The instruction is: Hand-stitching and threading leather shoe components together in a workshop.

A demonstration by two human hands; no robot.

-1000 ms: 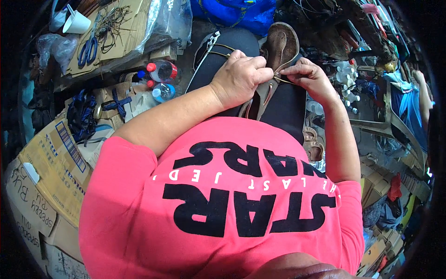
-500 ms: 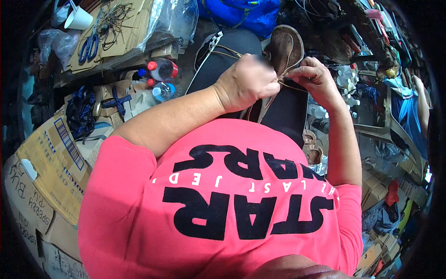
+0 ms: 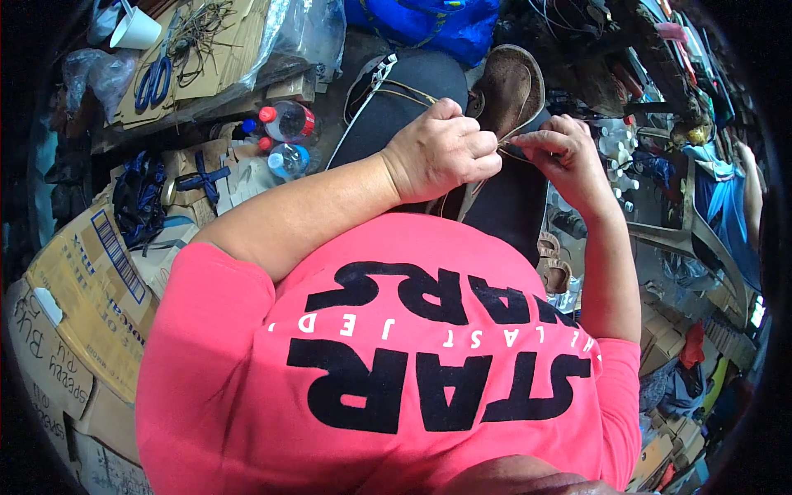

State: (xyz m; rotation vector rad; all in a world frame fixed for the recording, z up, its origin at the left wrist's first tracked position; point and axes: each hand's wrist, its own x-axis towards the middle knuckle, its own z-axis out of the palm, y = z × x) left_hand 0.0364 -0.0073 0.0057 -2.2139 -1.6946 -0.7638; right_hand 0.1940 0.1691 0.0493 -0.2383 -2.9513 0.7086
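Note:
A brown shoe [image 3: 513, 87] lies lengthwise across my lap, held between my dark-clothed thighs. My left hand [image 3: 445, 150] is closed in a fist over the near part of the shoe. A tan cord [image 3: 408, 89] runs out from that fist toward the upper left, across my left thigh. Just to the right, my right hand [image 3: 568, 155] pinches cord at the shoe's edge, thumb against forefinger. The strand stretches over the short gap between both hands. My left fingers hide much of the shoe's near end.
At upper left, blue-handled scissors [image 3: 153, 85], a white cup [image 3: 136, 29] and loose strands lie on cardboard. Plastic bottles [image 3: 290, 124] stand left of my legs. A blue bag [image 3: 429, 25] sits ahead. Brown shoe pieces [image 3: 554, 268] lie beside my right thigh.
Both hands stay at the shoe. The right hand has shifted slightly, its fingers more bunched, and the left fist has turned a little. The view has moved slightly.

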